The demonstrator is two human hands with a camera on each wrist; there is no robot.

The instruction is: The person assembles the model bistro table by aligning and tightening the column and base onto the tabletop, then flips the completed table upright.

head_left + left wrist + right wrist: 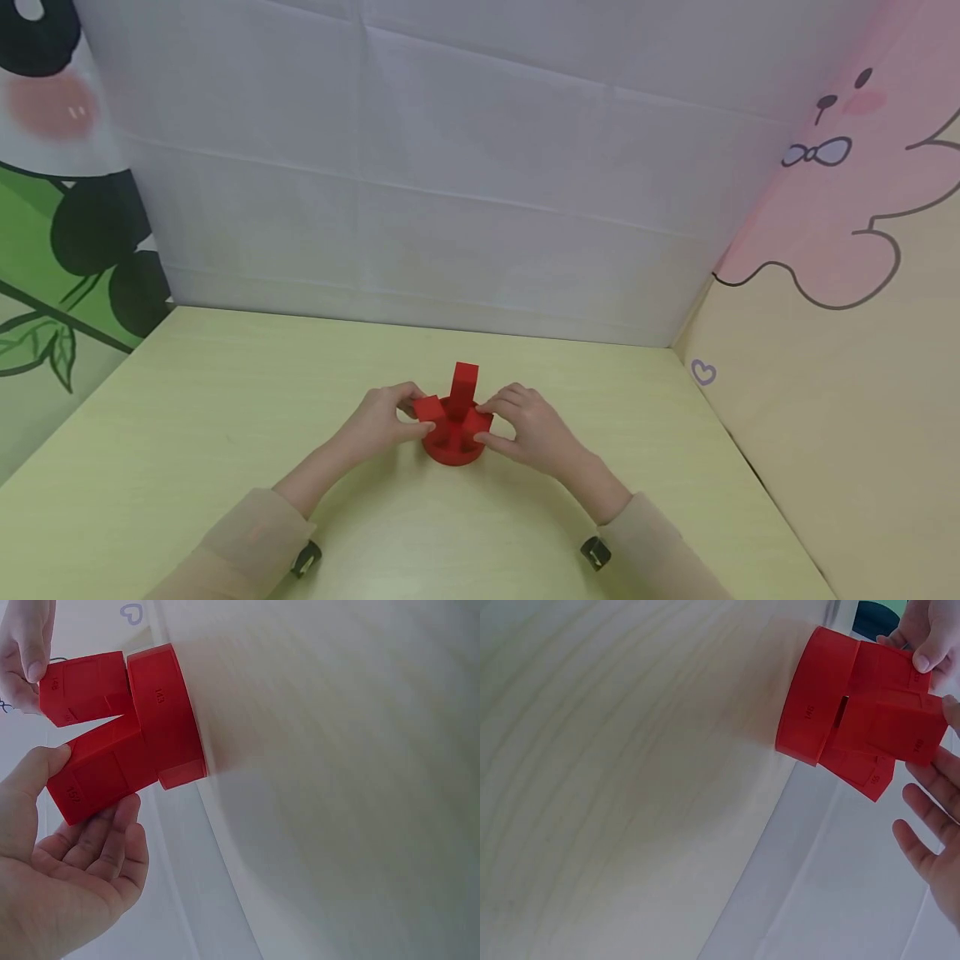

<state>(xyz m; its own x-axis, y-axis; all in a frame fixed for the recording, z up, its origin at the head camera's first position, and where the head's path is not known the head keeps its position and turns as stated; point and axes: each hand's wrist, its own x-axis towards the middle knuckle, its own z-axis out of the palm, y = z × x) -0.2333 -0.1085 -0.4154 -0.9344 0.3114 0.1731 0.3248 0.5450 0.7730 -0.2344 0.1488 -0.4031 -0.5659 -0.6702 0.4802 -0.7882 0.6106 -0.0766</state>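
Note:
A round red base (453,457) stands on the table, with three red rectangular blocks rising from it. My left hand (384,421) pinches the left block (430,408) near its upper end, thumb on one side and fingers on the other. Across from it, my right hand (534,429) pinches the right block (478,422) the same way. The rear block (464,383) stands taller in the head view, touched by neither hand. Both gripped blocks lean outward, their lower ends at the base. Raised numbers mark the base rim (159,694) and blocks in the wrist views.
The pale wood-grain table (300,358) extends around the base. A white sheet (480,183) hangs behind it. A panda picture (97,225) covers the left side, and a panel with a pink cartoon animal (832,217) stands at the right.

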